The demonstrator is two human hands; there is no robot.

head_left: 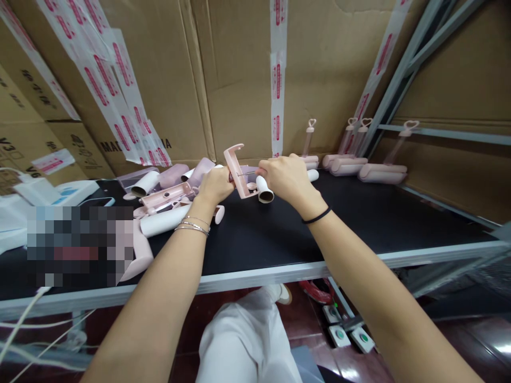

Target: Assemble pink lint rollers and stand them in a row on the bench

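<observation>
My left hand [215,185] grips a pink plastic lint-roller frame [236,170] with a thin metal axle, held above the black table [359,223]. Across from it, my right hand [284,178] holds a white paper roll [264,190] against the frame's axle end. Both hands meet over the middle of the table. To the left of my left hand lies a heap of loose parts: white rolls [163,221], pink frames [162,198] and pink covers [173,174].
Finished pink rollers [381,171] with heart-topped handles stand at the back right against cardboard boxes [239,74]. White items and cables lie at the far left. A metal shelf frame [403,69] rises on the right. The table's front edge [259,276] runs above my knee.
</observation>
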